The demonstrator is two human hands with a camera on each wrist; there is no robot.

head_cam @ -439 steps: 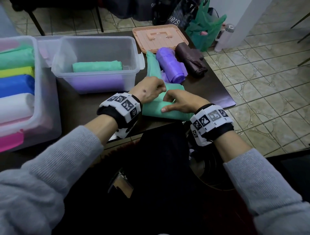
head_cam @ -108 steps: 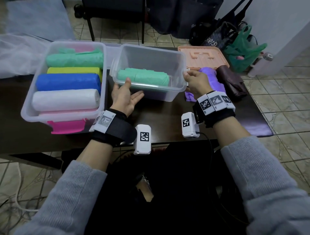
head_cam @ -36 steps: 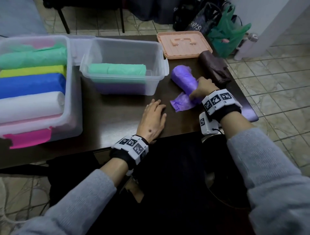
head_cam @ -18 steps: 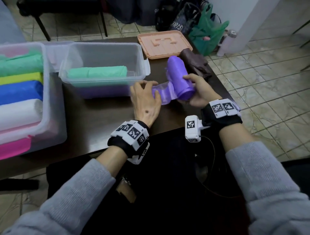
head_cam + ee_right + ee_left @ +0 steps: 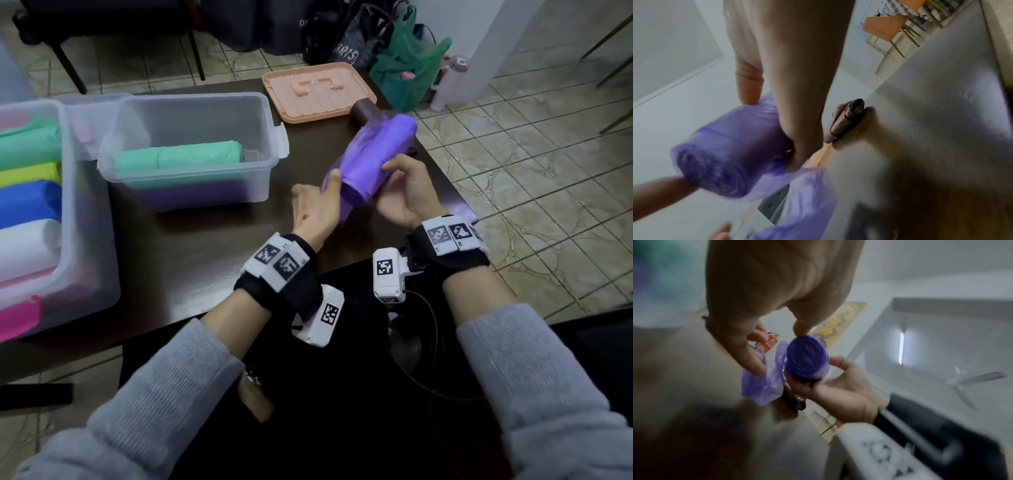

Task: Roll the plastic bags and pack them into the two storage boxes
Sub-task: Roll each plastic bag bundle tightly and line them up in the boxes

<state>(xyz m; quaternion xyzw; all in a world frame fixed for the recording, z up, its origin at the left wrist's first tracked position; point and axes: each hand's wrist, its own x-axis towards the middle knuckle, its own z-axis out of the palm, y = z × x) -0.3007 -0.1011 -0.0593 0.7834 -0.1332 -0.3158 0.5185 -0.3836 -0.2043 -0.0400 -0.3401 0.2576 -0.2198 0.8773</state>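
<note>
A purple plastic bag roll (image 5: 373,154) is held tilted above the table's right side. My right hand (image 5: 394,178) grips its near end from the right, fingers curled under it. My left hand (image 5: 325,195) pinches the roll's loose tail (image 5: 764,382), and its thumb touches the roll's end (image 5: 807,360). The small clear box (image 5: 205,99) holds one green roll (image 5: 181,157) on a purple layer. Several coloured rolls fill the large clear box (image 5: 85,267) at the left. Behind the purple roll a brown roll (image 5: 846,120) lies on the table, partly hidden.
A peach lid (image 5: 318,92) lies at the table's far edge, beyond the brown roll. Bags and a green plastic sack (image 5: 407,72) stand on the tiled floor past the table. The table's right edge is just under my right wrist.
The purple roll has risen off the table and tilted away from me. My left hand has left the tabletop and taken hold of the loose tail.
</note>
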